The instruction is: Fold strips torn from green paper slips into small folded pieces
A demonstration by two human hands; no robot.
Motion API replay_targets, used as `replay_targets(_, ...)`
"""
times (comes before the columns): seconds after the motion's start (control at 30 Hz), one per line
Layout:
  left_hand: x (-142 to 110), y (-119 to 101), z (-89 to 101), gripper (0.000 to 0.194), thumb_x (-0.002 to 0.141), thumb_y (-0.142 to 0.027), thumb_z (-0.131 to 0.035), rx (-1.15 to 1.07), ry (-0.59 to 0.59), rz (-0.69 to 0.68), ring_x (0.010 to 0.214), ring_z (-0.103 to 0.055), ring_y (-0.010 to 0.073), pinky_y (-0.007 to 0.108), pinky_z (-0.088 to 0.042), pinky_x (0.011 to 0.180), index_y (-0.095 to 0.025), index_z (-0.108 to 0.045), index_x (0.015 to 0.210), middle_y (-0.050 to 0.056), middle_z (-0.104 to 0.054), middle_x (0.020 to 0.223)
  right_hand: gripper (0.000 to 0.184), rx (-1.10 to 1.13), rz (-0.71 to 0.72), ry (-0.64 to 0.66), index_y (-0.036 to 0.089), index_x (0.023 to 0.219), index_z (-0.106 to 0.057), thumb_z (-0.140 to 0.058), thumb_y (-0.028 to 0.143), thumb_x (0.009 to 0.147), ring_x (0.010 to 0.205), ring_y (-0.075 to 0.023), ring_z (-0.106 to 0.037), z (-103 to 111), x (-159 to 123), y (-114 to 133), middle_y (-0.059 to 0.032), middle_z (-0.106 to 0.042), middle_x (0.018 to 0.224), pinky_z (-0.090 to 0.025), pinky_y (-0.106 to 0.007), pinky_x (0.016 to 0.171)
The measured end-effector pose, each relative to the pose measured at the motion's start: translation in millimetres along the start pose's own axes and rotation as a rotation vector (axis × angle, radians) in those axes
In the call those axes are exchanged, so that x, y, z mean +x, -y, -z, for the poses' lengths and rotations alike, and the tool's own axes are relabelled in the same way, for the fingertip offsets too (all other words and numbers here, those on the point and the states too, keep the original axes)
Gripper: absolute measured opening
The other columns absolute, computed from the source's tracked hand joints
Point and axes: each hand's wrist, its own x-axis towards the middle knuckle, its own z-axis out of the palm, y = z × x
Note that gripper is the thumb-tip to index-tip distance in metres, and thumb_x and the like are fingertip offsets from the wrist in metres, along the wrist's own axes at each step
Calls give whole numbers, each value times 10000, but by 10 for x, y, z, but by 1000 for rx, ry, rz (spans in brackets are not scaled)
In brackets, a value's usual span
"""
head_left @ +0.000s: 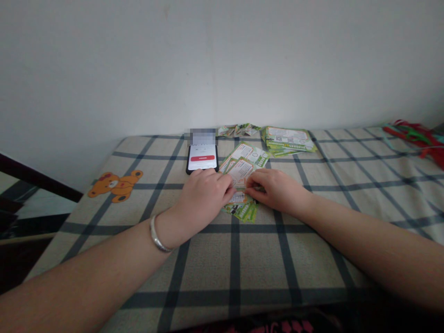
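Green-and-white printed leaflets (243, 169) lie fanned and overlapping in the middle of the table, partly under my fingers. My left hand (204, 192), with a silver bangle at the wrist, is closed, its thumb and fingers pinched at the left edge of a leaflet. From the other side, my right hand (272, 187) pinches the right edge, its fingers curled. Below the hands, the green lower end of a leaflet (244, 212) sticks out toward me. The fingertips partly hide what they grip.
A phone (203, 157) with a lit screen lies just beyond my left hand. Against the wall are crumpled printed pieces (239, 130) and a stack of similar leaflets (287, 140). Red and green strings (416, 138) lie far right. A checked cloth (208, 273) with a bear figure (116, 186) covers the table.
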Motion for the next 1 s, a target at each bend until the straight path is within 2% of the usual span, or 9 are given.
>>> replay_targets(0.17,-4,4,2,169,901,-295,-564,18,31,9,746,-591,231,339,-405,638,-171,-622,801,38,-630,721,80,-8,-14,7,172,809,-602,-577,228,860,712,-142,-543,-4,2,-3,-24,-628,783,-364,-257,650)
replay_targets(0.3,-14,19,-35,110,898,-254,-570,8,-28,-23,825,-582,224,341,-442,693,-165,-627,869,50,-630,846,85,-5,-9,5,170,815,-597,-577,233,867,717,-142,-542,-7,-6,2,-22,-622,783,-372,-256,660)
replay_targets(0.43,-27,54,-99,89,904,-185,-559,-40,-86,-196,897,-575,219,341,-479,745,-165,-640,935,50,-642,944,91,-19,3,-15,163,824,-595,-569,231,879,722,-145,-542,-24,-21,4,-27,-617,788,-374,-256,661)
replay_targets(0.53,-30,80,-118,128,932,-200,-526,-110,-125,-372,936,-575,209,342,-498,783,-187,-648,970,35,-657,986,103,-29,11,-27,158,828,-598,-568,237,887,717,-147,-540,-37,-23,2,-33,-615,785,-373,-258,656)
replay_targets(0.57,-29,85,-116,142,939,-215,-517,-110,-132,-388,933,-576,209,348,-503,788,-187,-652,976,37,-661,988,104,-29,8,-29,156,833,-600,-570,239,887,714,-148,-539,-37,-22,1,-34,-615,785,-372,-258,653)
replay_targets(0.77,-26,94,-80,151,934,-230,-534,-86,-90,-408,930,-584,208,357,-517,794,-186,-665,995,42,-670,986,69,10,-2,-16,155,847,-614,-593,215,874,707,-135,-531,21,-35,-35,-26,-608,774,-376,-243,653)
replay_targets(1.0,-55,104,-72,180,903,-195,-582,-86,-97,-416,927,-596,214,359,-526,771,-209,-645,1071,32,-678,1006,63,63,-61,30,161,893,-645,-616,156,836,666,-111,-514,132,-80,-97,-1,-595,750,-376,-221,619)
